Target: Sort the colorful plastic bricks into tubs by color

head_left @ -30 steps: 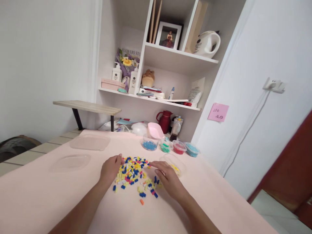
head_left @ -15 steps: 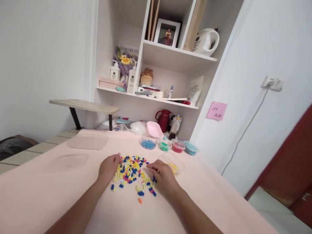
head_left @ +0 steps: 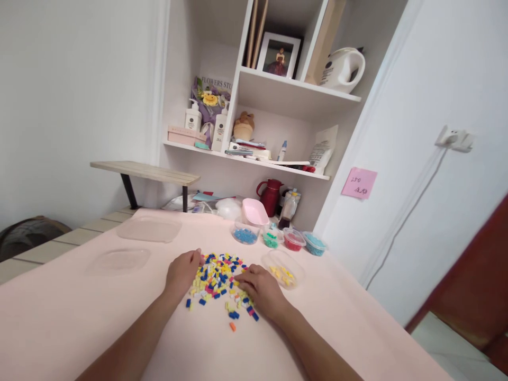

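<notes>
At eleven o'clock from the middle of the view, a pale upright sheet [head_left: 216, 82] behind a purple-wrapped flower bouquet [head_left: 209, 112] reads "FLOWERS STU" in dark capitals, the rest cut off by a white vertical shelf divider [head_left: 235, 114]. At three o'clock, a square pink paper note [head_left: 359, 183] on the white wall [head_left: 420, 79] bears a handwritten "250", with a second line illegible. Print is too small to read on two white pump bottles [head_left: 193, 120] at ten o'clock, a white handled jug [head_left: 336, 74] at one and a white pouch [head_left: 323, 150] at two.
</notes>
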A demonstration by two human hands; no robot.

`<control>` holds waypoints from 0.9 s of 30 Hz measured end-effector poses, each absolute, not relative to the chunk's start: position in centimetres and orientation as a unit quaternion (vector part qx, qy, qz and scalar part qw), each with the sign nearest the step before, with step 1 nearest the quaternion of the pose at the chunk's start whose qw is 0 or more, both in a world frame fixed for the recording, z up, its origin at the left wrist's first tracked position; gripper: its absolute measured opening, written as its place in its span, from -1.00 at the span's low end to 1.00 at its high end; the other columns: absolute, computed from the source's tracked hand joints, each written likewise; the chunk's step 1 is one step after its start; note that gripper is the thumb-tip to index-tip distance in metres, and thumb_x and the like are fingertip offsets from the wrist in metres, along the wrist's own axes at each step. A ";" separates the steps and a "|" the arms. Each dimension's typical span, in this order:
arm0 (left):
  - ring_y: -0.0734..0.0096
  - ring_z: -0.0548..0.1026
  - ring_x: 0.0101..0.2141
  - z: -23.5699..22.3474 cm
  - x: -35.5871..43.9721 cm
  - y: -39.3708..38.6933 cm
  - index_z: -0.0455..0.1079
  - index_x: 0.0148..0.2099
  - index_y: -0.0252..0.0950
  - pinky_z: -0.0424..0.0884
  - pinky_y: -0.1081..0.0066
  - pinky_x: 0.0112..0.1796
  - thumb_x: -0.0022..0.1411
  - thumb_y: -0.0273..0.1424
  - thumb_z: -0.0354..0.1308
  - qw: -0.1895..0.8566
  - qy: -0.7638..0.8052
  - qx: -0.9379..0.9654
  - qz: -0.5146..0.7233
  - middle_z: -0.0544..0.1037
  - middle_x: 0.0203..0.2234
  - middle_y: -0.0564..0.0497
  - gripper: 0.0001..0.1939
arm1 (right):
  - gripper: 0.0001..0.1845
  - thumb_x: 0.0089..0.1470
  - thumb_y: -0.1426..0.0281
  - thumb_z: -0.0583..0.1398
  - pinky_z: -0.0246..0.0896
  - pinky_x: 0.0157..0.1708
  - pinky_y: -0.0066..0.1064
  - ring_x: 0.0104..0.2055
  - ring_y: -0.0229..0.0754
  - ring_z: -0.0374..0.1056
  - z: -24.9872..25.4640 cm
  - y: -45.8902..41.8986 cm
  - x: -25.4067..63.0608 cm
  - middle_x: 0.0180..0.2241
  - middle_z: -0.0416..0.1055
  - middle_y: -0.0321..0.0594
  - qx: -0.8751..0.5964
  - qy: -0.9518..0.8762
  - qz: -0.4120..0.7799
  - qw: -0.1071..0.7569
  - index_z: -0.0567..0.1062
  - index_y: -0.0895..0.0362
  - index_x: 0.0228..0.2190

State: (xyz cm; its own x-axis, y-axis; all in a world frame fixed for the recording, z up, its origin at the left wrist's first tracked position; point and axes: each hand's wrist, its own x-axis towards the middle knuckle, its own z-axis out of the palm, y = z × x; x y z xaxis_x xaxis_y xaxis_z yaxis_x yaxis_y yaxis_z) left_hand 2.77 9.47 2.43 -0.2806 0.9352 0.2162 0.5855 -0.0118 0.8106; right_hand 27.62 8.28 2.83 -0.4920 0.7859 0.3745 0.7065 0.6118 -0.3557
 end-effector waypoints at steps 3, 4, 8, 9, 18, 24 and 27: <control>0.21 0.57 -0.31 2.4 2.7 9.5 0.47 -0.49 -0.18 0.35 0.35 -0.25 0.23 -0.14 -0.14 0.201 0.674 0.565 0.432 0.65 -0.43 0.00 -0.55 | -0.77 0.12 0.43 0.16 0.23 -0.17 -0.38 -0.19 -0.15 0.40 2.9 8.2 27.3 -0.27 0.51 -0.23 -0.427 -0.860 0.094 0.261 0.62 -0.03 -0.27; 0.21 0.57 -0.31 2.4 2.7 9.5 0.48 -0.49 -0.18 0.35 0.35 -0.26 0.23 -0.14 -0.14 0.201 0.675 0.564 0.430 0.65 -0.43 0.00 -0.55 | -0.77 0.10 0.45 0.17 0.23 -0.17 -0.39 -0.19 -0.16 0.40 3.0 8.1 27.2 -0.29 0.52 -0.24 -0.427 -0.860 0.096 0.262 0.62 -0.03 -0.30; 0.20 0.56 -0.31 2.4 2.7 9.5 0.47 -0.49 -0.18 0.35 0.34 -0.25 0.23 -0.13 -0.15 0.201 0.677 0.565 0.427 0.65 -0.43 -0.01 -0.54 | -0.81 0.06 0.47 0.19 0.23 -0.21 -0.36 -0.24 -0.15 0.38 3.4 7.9 27.5 -0.33 0.50 -0.24 -0.431 -0.847 0.083 0.298 0.60 0.01 -0.36; 0.19 0.56 -0.30 2.5 2.7 9.5 0.47 -0.49 -0.18 0.35 0.34 -0.25 0.23 -0.13 -0.15 0.200 0.677 0.566 0.426 0.65 -0.43 -0.01 -0.54 | -0.82 0.08 0.45 0.18 0.24 -0.22 -0.36 -0.26 -0.15 0.38 3.7 7.9 27.9 -0.34 0.49 -0.22 -0.434 -0.837 0.078 0.323 0.60 0.02 -0.35; 0.19 0.56 -0.30 2.6 2.8 9.4 0.46 -0.50 -0.17 0.34 0.33 -0.25 0.22 -0.13 -0.14 0.209 0.677 0.560 0.428 0.65 -0.42 -0.01 -0.55 | -0.73 0.15 0.21 0.13 0.28 -0.32 -0.32 -0.39 -0.17 0.32 6.1 8.0 34.1 -0.32 0.40 -0.18 -0.489 -0.689 -0.030 0.534 0.54 0.08 -0.27; 0.16 0.56 -0.33 2.9 2.7 9.3 0.47 -0.50 -0.17 0.34 0.31 -0.28 0.21 -0.12 -0.11 0.213 0.678 0.557 0.429 0.65 -0.43 0.00 -0.57 | -0.68 0.12 0.23 0.10 0.30 -0.28 -0.24 -0.35 -0.15 0.34 5.7 8.1 35.8 -0.24 0.34 -0.16 -0.555 -0.637 -0.063 0.532 0.50 0.08 -0.14; 0.17 0.57 -0.35 3.0 2.8 9.2 0.46 -0.50 -0.17 0.35 0.31 -0.29 0.21 -0.11 -0.12 0.212 0.679 0.557 0.428 0.65 -0.44 0.00 -0.56 | -0.68 0.18 0.29 0.05 0.30 -0.28 -0.27 -0.31 -0.14 0.34 5.4 7.9 33.9 -0.22 0.36 -0.13 -0.498 -0.689 -0.028 0.525 0.48 0.07 -0.10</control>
State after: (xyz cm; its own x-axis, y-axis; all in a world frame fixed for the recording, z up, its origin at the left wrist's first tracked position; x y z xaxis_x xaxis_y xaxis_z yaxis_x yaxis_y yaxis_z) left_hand 2.82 9.20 3.04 -0.2896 0.9383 0.1889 0.5746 0.0126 0.8183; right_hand 33.94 7.88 5.39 0.0482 0.6578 0.7517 0.7161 0.5019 -0.4851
